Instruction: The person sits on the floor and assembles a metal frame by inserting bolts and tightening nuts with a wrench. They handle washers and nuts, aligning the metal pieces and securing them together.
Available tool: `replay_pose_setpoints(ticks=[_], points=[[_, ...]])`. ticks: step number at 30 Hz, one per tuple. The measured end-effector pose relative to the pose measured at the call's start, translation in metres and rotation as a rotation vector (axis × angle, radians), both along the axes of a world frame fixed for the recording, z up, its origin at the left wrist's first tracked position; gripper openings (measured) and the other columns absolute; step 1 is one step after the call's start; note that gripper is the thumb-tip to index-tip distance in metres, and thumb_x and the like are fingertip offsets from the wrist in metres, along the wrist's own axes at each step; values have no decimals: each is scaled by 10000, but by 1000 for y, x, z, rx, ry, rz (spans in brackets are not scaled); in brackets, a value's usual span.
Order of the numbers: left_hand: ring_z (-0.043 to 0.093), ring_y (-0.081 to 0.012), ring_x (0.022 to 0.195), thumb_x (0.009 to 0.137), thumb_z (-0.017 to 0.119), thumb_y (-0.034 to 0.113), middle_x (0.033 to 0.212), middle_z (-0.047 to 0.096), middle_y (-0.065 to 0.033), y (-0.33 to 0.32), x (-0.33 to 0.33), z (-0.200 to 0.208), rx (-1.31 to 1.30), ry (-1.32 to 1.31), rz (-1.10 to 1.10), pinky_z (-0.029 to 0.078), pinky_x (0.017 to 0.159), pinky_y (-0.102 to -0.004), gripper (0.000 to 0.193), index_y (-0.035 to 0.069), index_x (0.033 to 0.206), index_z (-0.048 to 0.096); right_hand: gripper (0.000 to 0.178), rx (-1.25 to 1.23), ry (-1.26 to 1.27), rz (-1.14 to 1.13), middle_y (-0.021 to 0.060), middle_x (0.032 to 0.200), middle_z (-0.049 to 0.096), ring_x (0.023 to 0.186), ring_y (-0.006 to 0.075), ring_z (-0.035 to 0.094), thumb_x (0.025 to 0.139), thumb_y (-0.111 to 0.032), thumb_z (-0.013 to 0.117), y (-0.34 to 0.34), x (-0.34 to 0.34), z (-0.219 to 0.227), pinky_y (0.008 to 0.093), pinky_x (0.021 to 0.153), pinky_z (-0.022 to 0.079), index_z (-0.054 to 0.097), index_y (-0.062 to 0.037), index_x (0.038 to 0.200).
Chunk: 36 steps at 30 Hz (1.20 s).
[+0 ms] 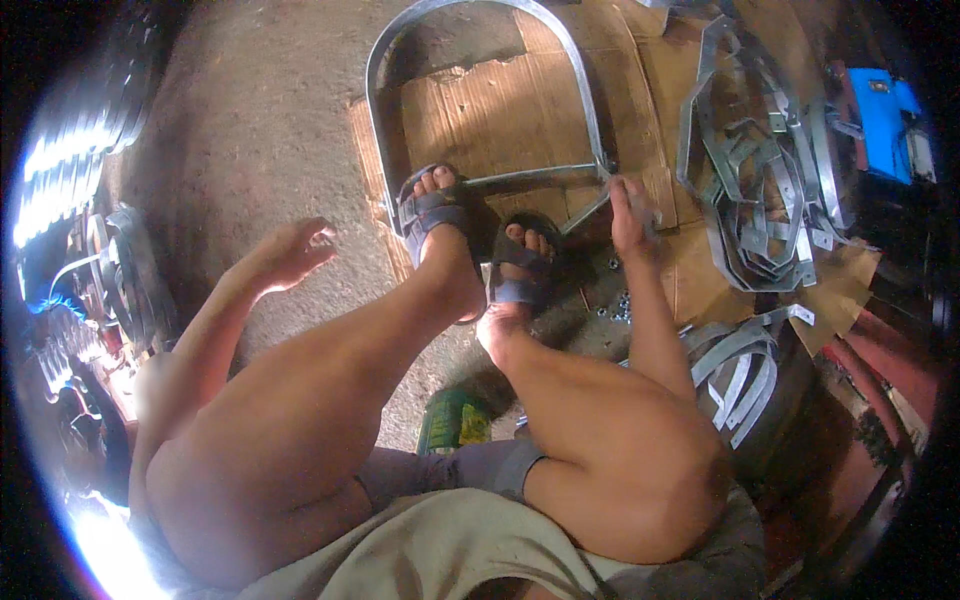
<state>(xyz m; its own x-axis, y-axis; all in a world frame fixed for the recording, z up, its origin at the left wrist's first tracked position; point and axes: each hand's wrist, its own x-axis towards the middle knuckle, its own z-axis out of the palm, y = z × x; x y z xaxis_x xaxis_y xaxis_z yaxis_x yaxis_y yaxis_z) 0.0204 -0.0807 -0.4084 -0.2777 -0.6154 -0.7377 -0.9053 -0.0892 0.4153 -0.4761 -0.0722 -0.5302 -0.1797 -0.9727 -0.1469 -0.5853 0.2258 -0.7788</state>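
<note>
On the cardboard sheet spread over the floor, the right hand has its fingers closed around a thin metal tool at the corner of an arched steel strap, pinned under both sandalled feet. Left hand hovers loose and half-open above bare concrete, holding nothing. Bent steel straps lie heaped to the right.

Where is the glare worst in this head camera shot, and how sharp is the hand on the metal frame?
Head view: glare blows out the left rim and lower-left corner, washing over the stacked metal rings; the fisheye bends the edges and darkens the corners; the right hand at the arched metal frame is soft, the left hand slightly blurred; the strap pile sits in dimmer, bluish light.
</note>
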Motion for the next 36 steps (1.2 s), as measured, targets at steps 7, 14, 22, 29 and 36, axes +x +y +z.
replay_pose_setpoints(ticks=[7, 14, 22, 29, 36], points=[[663, -324, 1004, 935, 652, 331, 1130, 674, -175, 41, 49, -47, 158, 261, 197, 527, 857, -446, 448, 89, 1300, 559, 308, -100, -186, 21, 75, 922, 603, 888, 219, 549, 974, -300, 577, -9, 6, -3, 358, 805, 447, 639, 2, 983], [601, -393, 1134, 942, 607, 341, 1221, 632, -217, 11, -6, -37, -65, 34, -178, 478, 957, -471, 452, 55, 1291, 569, 431, 173, -38, 164, 71, 730, 640, 695, 199, 590, 932, -392, 573, -129, -52, -51, 354, 660, 449, 630, -6, 750], [589, -381, 1160, 952, 605, 327, 1279, 599, -214, 29, 14, -30, 8, -2, -128, 475, 964, -472, 441, 45, 1289, 560, 516, 60, -64, 19, 138, 1026, 672, 973, 297, 617, 944, -452, 557, -89, 0, -35, 427, 883, 459, 651, 45, 1046], [611, -365, 1152, 938, 630, 288, 1227, 633, -231, 23, 26, -21, -1, 58, -89, 491, 954, -444, 416, 19, 1252, 585, 369, 215, -77, -23, 143, 1124, 622, 1057, 298, 573, 1009, -326, 442, 24, 15, -17, 427, 930, 438, 615, -20, 1122], [637, -331, 1103, 936, 643, 255, 1176, 652, -226, 13, -12, 5, 104, 51, 70, 507, 916, -426, 384, 39, 1250, 588, 428, -399, -3, -84, 186, 1037, 659, 1032, 329, 605, 961, -396, 554, -43, -15, 26, 438, 916, 451, 663, 12, 1033]])
